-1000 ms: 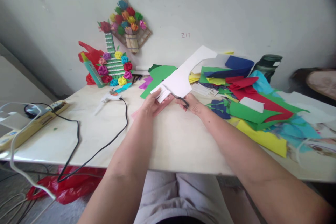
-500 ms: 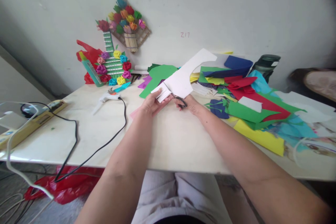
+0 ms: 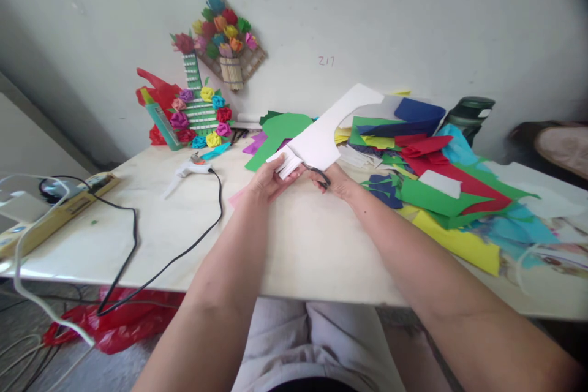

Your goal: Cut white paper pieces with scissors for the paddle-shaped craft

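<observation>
My left hand [image 3: 271, 177] is closed on a large piece of white card [image 3: 324, 130] with a curved cut-out edge. Narrow white strips [image 3: 290, 165] lie against the card in the same hand. Dark-handled scissors [image 3: 321, 176] are gripped in my right hand [image 3: 335, 182], their blades pointing left at the card's lower edge, by the strips. Part of the blades is hidden by the card. Pink paper [image 3: 239, 196] lies on the table beneath my left hand. Behind the card is a green paper shape [image 3: 282, 131].
A white glue gun [image 3: 188, 173] with a black cord lies left, near a yellow power strip [image 3: 68, 214]. Coloured paper scraps [image 3: 452, 196] heap up on the right, before a dark green bottle [image 3: 468, 119]. A paper-flower guitar shape [image 3: 202, 116] and a glue bottle [image 3: 160, 122] stand at the back left.
The whole view has shifted slightly. Both hands, the card and the scissors keep nearly the same position relative to one another.
</observation>
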`<action>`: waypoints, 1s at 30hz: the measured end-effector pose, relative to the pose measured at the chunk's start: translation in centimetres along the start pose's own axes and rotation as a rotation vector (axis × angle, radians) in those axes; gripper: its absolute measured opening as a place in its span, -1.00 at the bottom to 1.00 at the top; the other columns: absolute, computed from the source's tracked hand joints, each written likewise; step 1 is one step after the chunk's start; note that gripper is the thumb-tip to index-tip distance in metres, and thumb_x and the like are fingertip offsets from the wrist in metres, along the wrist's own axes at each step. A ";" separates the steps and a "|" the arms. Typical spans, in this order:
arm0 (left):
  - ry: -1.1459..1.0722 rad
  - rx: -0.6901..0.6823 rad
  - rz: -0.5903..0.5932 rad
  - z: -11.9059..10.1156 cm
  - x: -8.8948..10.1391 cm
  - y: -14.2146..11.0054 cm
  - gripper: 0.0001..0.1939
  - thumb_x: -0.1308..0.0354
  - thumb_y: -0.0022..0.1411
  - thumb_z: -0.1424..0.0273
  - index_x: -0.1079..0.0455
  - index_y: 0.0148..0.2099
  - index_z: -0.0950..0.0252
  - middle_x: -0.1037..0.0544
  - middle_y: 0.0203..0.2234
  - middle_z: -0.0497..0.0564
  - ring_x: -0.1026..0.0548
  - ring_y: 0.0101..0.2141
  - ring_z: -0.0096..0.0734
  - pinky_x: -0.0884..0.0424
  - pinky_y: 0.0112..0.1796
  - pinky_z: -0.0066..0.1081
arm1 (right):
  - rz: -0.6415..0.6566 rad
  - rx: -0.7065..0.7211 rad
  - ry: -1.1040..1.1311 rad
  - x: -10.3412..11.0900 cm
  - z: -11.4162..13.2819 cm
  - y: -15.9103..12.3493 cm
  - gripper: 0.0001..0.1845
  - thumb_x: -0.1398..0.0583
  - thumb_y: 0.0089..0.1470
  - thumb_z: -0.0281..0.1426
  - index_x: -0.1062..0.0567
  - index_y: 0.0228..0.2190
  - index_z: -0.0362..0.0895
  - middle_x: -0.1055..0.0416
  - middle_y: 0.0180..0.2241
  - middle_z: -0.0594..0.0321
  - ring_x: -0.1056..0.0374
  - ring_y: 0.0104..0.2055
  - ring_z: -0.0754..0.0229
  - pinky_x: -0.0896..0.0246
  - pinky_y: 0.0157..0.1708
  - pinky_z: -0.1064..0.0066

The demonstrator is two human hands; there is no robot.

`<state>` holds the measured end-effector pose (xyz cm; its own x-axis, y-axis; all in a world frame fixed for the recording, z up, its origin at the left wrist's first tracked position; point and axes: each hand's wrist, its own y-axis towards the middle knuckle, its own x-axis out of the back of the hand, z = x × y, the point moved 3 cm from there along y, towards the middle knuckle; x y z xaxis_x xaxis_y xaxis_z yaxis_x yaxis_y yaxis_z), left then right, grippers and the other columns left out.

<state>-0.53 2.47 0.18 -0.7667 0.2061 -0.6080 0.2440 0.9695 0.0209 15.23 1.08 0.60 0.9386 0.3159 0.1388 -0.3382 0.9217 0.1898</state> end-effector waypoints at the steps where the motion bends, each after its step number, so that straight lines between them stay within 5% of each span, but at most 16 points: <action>1: -0.002 0.003 0.007 0.0 -0.1 0.0 -0.78 -0.04 0.12 0.47 -0.23 -0.14 0.41 -0.46 -0.47 0.08 -0.48 -0.50 -0.39 -0.45 -0.55 -0.46 | -0.007 0.000 0.002 0.0 0.0 0.0 -0.70 -0.27 -0.27 -0.24 -0.32 -0.53 -0.16 -0.19 -0.71 0.43 -0.07 -0.75 0.45 0.04 -0.88 0.63; 7: -0.047 -0.008 -0.016 0.0 -0.7 -0.2 -0.81 -0.04 0.12 0.47 -0.25 -0.17 0.42 -0.47 -0.47 0.09 -0.47 -0.54 -0.40 -0.38 -0.65 -0.51 | 0.000 -0.005 0.025 0.0 0.5 -0.4 -0.68 -0.27 -0.29 -0.22 -0.31 -0.55 -0.16 -0.19 -0.72 0.44 -0.07 -0.74 0.46 0.06 -0.88 0.63; 13: -0.128 -0.006 -0.101 -0.3 -0.8 -0.5 -0.76 -0.07 0.07 0.56 -0.26 -0.15 0.42 -0.49 -0.45 0.09 -0.49 -0.48 -0.38 -0.46 -0.52 -0.46 | 0.021 -0.014 0.073 -0.6 -0.3 -0.3 -0.67 -0.27 -0.31 -0.22 -0.27 -0.58 -0.15 -0.17 -0.73 0.45 -0.08 -0.74 0.44 0.03 -0.84 0.60; 30: -0.035 0.062 -0.097 -0.1 -0.7 -0.7 -0.75 -0.08 0.08 0.53 -0.25 -0.14 0.43 -0.49 -0.50 0.09 -0.48 -0.55 -0.42 -0.46 -0.53 -0.49 | 0.033 0.000 -0.048 -0.2 -0.3 0.0 -0.68 -0.26 -0.28 -0.22 -0.27 -0.57 -0.13 -0.16 -0.72 0.45 -0.03 -0.73 0.45 0.07 -0.84 0.60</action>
<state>-0.23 1.67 0.63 -0.7677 0.1054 -0.6321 0.2065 0.9745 -0.0883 15.01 1.10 0.32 0.9227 0.3345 0.1918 -0.3686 0.9110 0.1849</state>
